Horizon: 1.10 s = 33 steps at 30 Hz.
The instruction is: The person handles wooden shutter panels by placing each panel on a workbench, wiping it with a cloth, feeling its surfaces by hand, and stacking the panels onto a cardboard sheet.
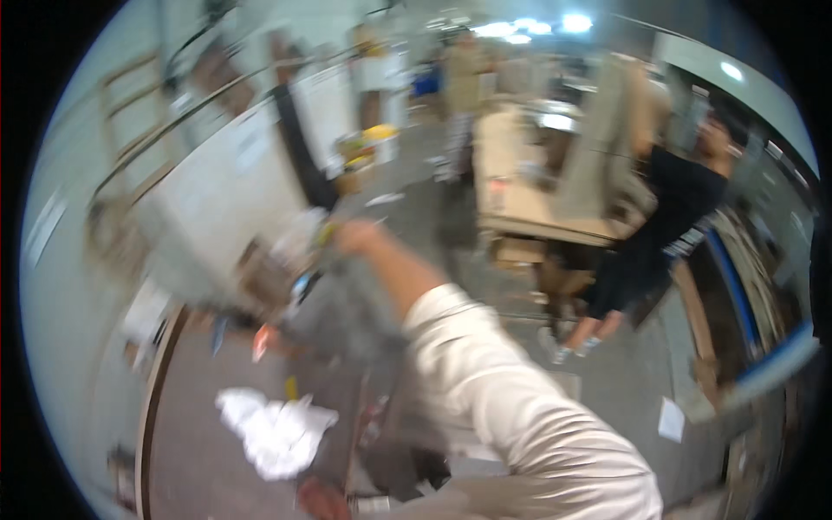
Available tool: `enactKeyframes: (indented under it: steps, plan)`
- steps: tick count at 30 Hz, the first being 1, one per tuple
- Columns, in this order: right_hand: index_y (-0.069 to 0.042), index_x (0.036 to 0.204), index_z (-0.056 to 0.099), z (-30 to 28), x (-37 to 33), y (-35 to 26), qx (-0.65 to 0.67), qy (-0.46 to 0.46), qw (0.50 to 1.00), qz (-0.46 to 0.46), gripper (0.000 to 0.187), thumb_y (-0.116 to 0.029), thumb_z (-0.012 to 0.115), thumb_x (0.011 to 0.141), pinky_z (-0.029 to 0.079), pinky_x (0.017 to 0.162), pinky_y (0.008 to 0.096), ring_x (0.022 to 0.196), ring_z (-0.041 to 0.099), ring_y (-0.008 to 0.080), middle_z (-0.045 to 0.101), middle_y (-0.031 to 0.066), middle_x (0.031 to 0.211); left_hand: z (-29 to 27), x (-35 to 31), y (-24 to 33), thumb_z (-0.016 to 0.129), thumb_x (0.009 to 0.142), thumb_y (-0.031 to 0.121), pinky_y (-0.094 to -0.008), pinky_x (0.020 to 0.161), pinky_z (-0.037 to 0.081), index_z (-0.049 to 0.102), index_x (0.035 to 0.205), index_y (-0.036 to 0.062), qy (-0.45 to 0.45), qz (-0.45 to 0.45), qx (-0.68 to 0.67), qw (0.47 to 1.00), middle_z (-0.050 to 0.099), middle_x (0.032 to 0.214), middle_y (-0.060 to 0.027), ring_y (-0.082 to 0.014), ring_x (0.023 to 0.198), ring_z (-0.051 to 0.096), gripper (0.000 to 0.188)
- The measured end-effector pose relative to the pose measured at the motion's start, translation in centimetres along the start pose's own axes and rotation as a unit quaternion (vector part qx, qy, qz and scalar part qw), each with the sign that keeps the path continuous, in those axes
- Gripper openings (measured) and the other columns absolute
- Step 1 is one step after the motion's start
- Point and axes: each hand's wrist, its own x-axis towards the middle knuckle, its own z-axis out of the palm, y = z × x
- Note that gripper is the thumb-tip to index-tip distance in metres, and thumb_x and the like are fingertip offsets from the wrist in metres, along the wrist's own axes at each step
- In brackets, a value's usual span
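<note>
My right arm, in a cream sleeve, stretches forward and left, and my right hand (354, 236) is blurred at its end. Against its fingers shows a small yellow-green thing, with a pale, clear-looking bundle (299, 236) just beyond. Whether the hand grips either is too smeared to tell. My left hand (322, 499) is low in the picture, at the near part of a brown tabletop (204, 433); its fingers do not show clearly. Farther in on that tabletop lies a crumpled white cloth or sheet (276, 433), beside a small yellow thing (292, 387) and an orange-red thing (261, 342).
Ahead on the right stands a wooden worktable (511, 165) with tall grey-brown panels (598, 139). A person in black (672, 208) leans beside it; another person (464, 78) stands farther back. Large white panels (234, 186) line the left. A white sheet (671, 419) lies on the floor.
</note>
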Motion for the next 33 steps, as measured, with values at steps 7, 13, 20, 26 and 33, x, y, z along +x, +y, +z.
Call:
enactKeyframes:
  steps: [7,13,20,26,33]
  plan:
    - [-0.009,0.145,0.029,-2.2,1.1,-2.6,0.037,-0.108,0.986,0.119,0.068,-0.022,0.054,0.084,0.041,0.101,0.0448,0.128,0.048,0.0285,0.050,0.0142,0.137,-1.6,-1.5,1.0,0.048,0.094,0.028,-0.0488,0.089,0.038,0.054,0.096,0.0059,0.138,-0.158,-0.217,0.953,0.055,0.104,-0.0152,-0.0346,0.103,0.049,0.023]
    - [-0.007,0.146,0.026,-3.7,2.9,-4.9,0.060,-0.104,0.980,0.156,0.073,-0.016,0.057,0.081,0.041,0.101,0.0436,0.127,0.049,0.0291,0.048,0.0144,0.140,-0.9,-1.4,0.9,0.047,0.094,0.027,-0.0476,0.087,0.038,0.053,0.096,0.0062,0.173,-0.150,-0.201,0.953,0.053,0.101,-0.0146,-0.0342,0.099,0.049,0.022]
    - [-0.010,0.149,0.021,-4.5,5.0,-3.4,0.073,-0.061,0.982,0.162,0.076,-0.019,0.057,0.083,0.041,0.101,0.0454,0.127,0.049,0.0284,0.046,0.0140,0.141,-2.3,-1.0,1.5,0.046,0.095,0.028,-0.0472,0.087,0.038,0.053,0.098,0.0065,0.144,-0.143,-0.193,0.960,0.053,0.103,-0.0150,-0.0341,0.099,0.049,0.022]
    - [-0.011,0.148,0.022,-3.6,6.5,-4.4,0.077,-0.078,0.982,0.154,0.070,-0.023,0.052,0.087,0.039,0.102,0.0485,0.128,0.048,0.0296,0.044,0.0149,0.143,-1.9,-2.0,1.1,0.046,0.094,0.028,-0.0472,0.086,0.038,0.052,0.099,0.0069,0.144,-0.151,-0.182,0.961,0.055,0.100,-0.0152,-0.0344,0.100,0.049,0.022]
    - [-0.003,0.137,0.033,0.4,11.1,-2.4,0.078,0.003,0.994,0.071,0.065,-0.028,0.059,0.082,0.051,0.086,0.0465,0.103,0.064,0.0335,0.063,0.0221,0.113,-1.0,-0.2,1.0,0.048,0.092,0.027,-0.0455,0.091,0.039,0.060,0.092,0.0046,0.164,-0.105,-0.213,0.957,0.059,0.097,-0.0174,-0.0357,0.096,0.054,0.025]
